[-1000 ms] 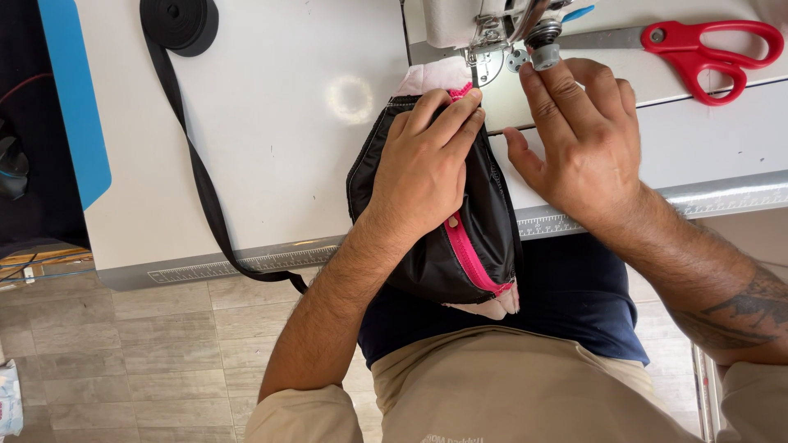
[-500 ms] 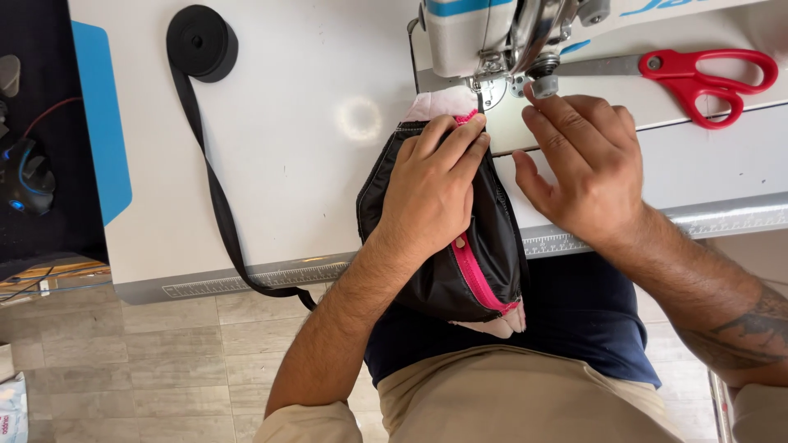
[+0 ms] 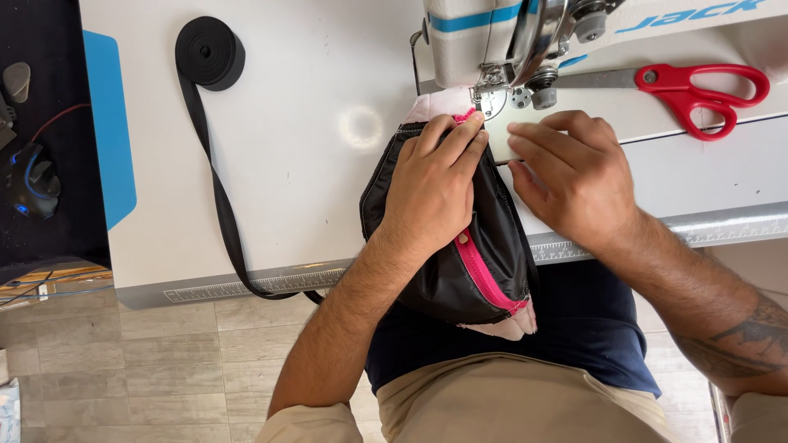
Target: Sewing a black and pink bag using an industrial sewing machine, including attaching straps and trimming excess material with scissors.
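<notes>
A black fabric pouch with a pink zipper and pale pink lining lies on the white sewing table, its far end under the presser foot of a white sewing machine. My left hand presses flat on top of the pouch, fingers pointing toward the needle. My right hand rests flat beside it on the right, fingertips touching the pouch's edge near the foot. The pouch's near end hangs over the table edge above my lap.
Red-handled scissors lie on the machine bed at the right. A roll of black webbing sits at the far left of the table, its strap trailing down over the front edge. A dark side surface with cables and a small device is left.
The view has shifted, so the table and machine sit lower and further left in frame. Both hands stay on the pouch at the presser foot.
</notes>
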